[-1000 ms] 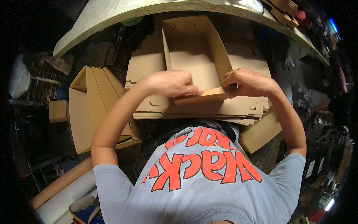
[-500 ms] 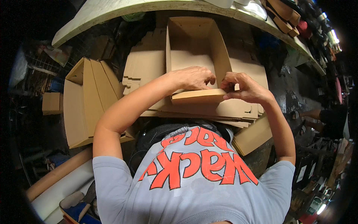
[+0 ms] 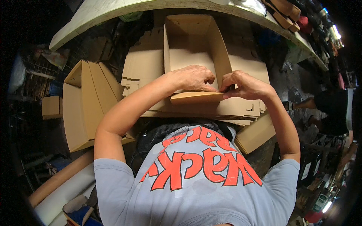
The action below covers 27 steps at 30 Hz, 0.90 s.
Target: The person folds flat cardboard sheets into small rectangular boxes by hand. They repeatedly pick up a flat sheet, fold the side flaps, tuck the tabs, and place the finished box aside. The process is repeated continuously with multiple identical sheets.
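Observation:
An open cardboard box (image 3: 219, 51) lies lengthwise in front of me, on top of a stack of flat cardboard sheets (image 3: 145, 62). My left hand (image 3: 196, 78) reaches over its near wall, fingers curled down against the inside. At the near right corner, my right hand (image 3: 245, 86) pinches the wall's top edge between thumb and fingers. The two hands' fingertips are close together. The near end wall (image 3: 198, 98) leans out toward me. Some left fingertips are hidden behind that wall.
A second cardboard box (image 3: 98, 101) stands tilted at my left, with a small carton (image 3: 52, 107) beyond. Another box (image 3: 256, 133) is by my right elbow. A pale tabletop (image 3: 151, 6) curves across the far side. Rolls (image 3: 69, 196) lie lower left; a person (image 3: 333, 109) is at far right.
My right hand's fingers have closed in on the corner and moved slightly left, nearer my left hand. The view has shifted a little. The person at far right has moved.

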{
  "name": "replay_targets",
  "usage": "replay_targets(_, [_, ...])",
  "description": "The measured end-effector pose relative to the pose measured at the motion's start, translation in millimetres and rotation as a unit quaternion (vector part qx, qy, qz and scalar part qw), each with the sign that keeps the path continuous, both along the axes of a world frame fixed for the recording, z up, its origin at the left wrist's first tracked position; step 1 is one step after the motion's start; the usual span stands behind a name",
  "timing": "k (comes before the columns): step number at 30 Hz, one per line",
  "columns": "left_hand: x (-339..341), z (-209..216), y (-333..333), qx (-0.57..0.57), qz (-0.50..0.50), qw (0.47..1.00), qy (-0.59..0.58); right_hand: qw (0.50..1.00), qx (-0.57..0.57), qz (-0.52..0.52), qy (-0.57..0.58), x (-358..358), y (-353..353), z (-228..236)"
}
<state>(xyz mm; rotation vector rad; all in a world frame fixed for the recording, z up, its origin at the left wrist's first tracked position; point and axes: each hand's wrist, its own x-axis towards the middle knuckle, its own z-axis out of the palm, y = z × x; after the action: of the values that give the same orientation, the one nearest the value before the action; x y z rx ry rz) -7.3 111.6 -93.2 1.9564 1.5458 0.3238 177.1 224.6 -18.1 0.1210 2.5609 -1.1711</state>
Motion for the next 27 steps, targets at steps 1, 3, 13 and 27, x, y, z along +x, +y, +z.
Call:
replay_targets(1, [0.9,4.8,-1.8,0.015,0.006,1.0,-0.011,1.0,0.024,0.009,-0.001,0.1,-1.4,1.4])
replay_targets(3, [1.7,18.4,-10.7,0.033,0.019,0.999,-0.027,0.999,0.047,0.006,0.004,2.0,-3.9,2.2])
replay_targets(13, [0.8,41.9,-115.9,0.245,0.076,0.959,0.119,0.993,0.075,-0.008,0.088,13.9,-7.5,-9.8])
replay_targets(27, [20.6,43.3,-115.3,0.101,0.105,0.98,0.132,0.967,0.185,-0.038,0.169,10.0,-75.0,-18.9])
